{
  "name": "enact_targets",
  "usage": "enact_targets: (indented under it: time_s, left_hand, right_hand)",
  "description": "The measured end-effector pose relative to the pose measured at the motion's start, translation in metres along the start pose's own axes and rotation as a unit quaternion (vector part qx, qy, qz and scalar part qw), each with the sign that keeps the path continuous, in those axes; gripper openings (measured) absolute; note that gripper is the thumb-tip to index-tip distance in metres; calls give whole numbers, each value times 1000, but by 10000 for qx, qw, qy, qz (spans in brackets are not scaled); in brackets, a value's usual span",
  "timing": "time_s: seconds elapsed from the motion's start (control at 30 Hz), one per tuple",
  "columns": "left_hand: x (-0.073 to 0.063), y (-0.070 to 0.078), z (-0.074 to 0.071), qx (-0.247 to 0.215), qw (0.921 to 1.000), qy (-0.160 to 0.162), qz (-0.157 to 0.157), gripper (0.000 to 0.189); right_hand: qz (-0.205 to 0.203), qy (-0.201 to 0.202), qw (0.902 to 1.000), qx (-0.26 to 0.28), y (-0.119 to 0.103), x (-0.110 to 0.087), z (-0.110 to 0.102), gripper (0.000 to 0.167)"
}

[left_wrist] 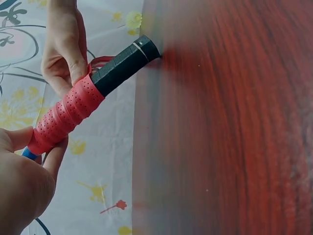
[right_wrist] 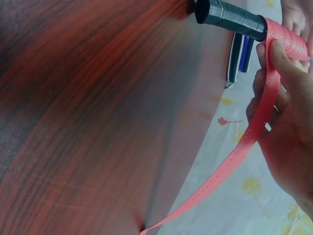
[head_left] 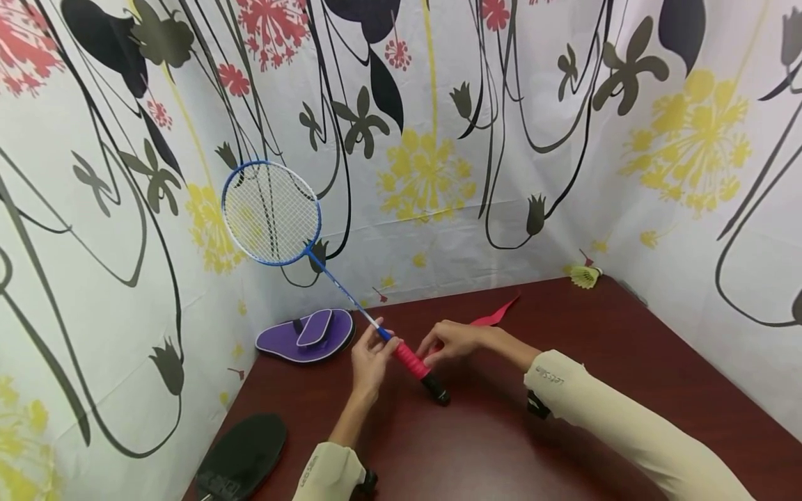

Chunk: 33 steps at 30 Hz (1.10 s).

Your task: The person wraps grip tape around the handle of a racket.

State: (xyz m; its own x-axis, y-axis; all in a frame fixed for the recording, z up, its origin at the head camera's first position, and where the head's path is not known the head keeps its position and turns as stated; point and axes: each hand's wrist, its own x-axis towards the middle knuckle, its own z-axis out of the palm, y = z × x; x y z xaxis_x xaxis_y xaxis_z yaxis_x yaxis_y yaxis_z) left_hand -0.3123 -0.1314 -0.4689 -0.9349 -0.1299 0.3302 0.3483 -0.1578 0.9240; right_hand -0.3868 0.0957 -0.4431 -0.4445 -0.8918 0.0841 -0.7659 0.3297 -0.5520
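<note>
A blue and white badminton racket (head_left: 338, 285) is tilted over the table, its strung head up at the left. My left hand (head_left: 370, 362) grips it where the shaft meets the handle. Perforated red grip tape (left_wrist: 68, 110) winds round the upper part of the handle, while the butt end (left_wrist: 128, 62) is still bare black. My right hand (head_left: 454, 341) pinches the tape between thumb and fingers beside the handle. From there the loose red strip (right_wrist: 220, 176) trails down to the table in the right wrist view.
At the back left lies a purple paddle case (head_left: 307, 335). A black table tennis paddle (head_left: 241, 456) rests at the left edge. One yellow shuttlecock (head_left: 585, 276) sits in the far right corner. Patterned curtains (head_left: 438, 167) hang behind the dark red wooden table (head_left: 626, 362).
</note>
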Motion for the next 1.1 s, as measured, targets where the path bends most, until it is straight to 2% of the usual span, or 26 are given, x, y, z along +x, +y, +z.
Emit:
enact_targets:
  time_s: [0.17,0.37,0.53,0.63,0.8,0.9,0.97,1.03,1.1]
  left_hand:
    - [-2,2,-3,-100,9996,-168,-201,64]
    - [-3,3,-5,110,9995,-298,-59,66]
    - [-5,-2,-5,653,9976,-234,89,66]
    - [-6,-4,-3,792,9967,-172,78,67]
    - [-7,-6,1,1042,9944,-30,167,66]
    - [-9,1,7,1156,9932,9,164,68]
    - [-11,7,11,1075,9940,14,178,68]
    - [-12,9,15,1146,9929,63,313,68]
    - [-10,4,15,1181,9918,139,476,67]
  right_hand:
    - [-42,-165,9999,-9,-4,4,2,29]
    - [69,-192,9998,27,-4,5,2,32]
    - [360,-23,9992,177,-2,4,2,23]
    - [490,65,9984,275,1,3,4,23]
    - [441,206,9984,303,4,4,10,27]
    - [409,330,9984,212,5,4,14,30]
    - [394,430,9982,160,5,5,15,32]
    - [392,530,9977,139,4,5,17,35]
    - [387,611,9973,119,4,4,18,36]
